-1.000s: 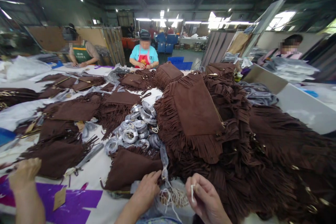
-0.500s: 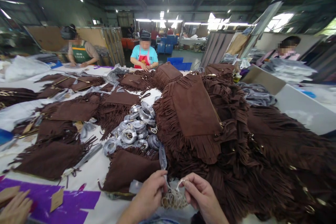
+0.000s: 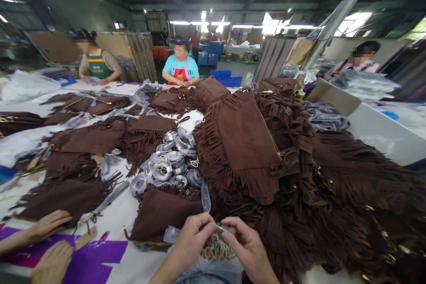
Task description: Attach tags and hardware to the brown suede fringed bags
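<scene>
My left hand (image 3: 193, 237) and my right hand (image 3: 244, 246) meet low in the middle, fingers pinched together on a thin white string (image 3: 219, 227). Just below them lies a bundle of small rings and strings (image 3: 218, 253) in a clear plastic bag. A brown suede fringed bag (image 3: 159, 213) lies flat just beyond my left hand. A tall heap of the same fringed bags (image 3: 266, 159) rises beyond my right hand.
Coiled straps in grey wrapping (image 3: 169, 166) lie mid-table. Another person's two hands (image 3: 49, 239) rest at the lower left on a purple sheet (image 3: 96, 262) with a paper tag. Several people work at the far side and right. A white box (image 3: 376, 131) stands right.
My hands have come together and lifted slightly, now pinching the string between them. The other person's hands at the lower left have moved further in over the purple sheet.
</scene>
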The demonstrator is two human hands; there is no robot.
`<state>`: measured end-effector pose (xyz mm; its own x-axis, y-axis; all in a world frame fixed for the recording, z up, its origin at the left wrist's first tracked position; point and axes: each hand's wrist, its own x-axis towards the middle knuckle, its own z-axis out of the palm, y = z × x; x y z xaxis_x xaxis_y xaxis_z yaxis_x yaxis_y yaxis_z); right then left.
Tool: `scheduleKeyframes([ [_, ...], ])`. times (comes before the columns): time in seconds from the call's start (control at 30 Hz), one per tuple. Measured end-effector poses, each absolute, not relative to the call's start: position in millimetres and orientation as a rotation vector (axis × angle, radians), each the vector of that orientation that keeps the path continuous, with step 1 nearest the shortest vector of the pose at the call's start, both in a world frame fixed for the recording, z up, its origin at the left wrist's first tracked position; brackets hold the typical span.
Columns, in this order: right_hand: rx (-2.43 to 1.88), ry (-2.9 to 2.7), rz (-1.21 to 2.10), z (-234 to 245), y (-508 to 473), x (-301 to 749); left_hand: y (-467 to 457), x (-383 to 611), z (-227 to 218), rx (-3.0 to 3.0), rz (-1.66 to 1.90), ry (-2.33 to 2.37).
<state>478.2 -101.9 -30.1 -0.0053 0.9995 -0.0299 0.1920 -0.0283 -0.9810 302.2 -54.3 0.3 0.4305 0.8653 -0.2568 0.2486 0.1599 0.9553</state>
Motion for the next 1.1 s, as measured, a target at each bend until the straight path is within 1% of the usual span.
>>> scheduleKeyframes([
  [0.1, -1.371, -1.557, 0.917, -21, -90, 472, -43, 298, 3, 1.344, 0.606, 1.043],
  [0.2, -1.367, -1.644, 0.876, -19, -82, 470, -34, 291, -5, 1.391, 0.594, 1.129],
  [0.27, -1.415, -1.628, 0.918, -26, -80, 471, -34, 285, -15, 1.575, 0.483, 1.266],
  [0.43, -1.554, -1.449, 1.108, -58, -87, 479, -53, 288, -47, 2.129, 0.039, 1.502],
  [0.53, -1.526, -1.391, 1.263, -73, -94, 478, -59, 298, -61, 2.244, -0.048, 1.549],
  [0.63, -1.506, -1.429, 1.377, -82, -98, 471, -56, 303, -71, 2.173, 0.003, 1.565],
  [0.73, -1.527, -1.438, 1.386, -87, -98, 463, -48, 299, -75, 1.943, 0.176, 1.500],
  [0.87, -1.584, -1.441, 1.251, -87, -93, 452, -37, 288, -75, 1.575, 0.427, 1.285],
  [0.97, -1.621, -1.520, 1.098, -85, -89, 445, -33, 282, -74, 1.413, 0.472, 1.216],
  [1.1, -1.683, -1.617, 0.959, -88, -88, 438, -32, 281, -75, 1.347, 0.449, 1.186],
])
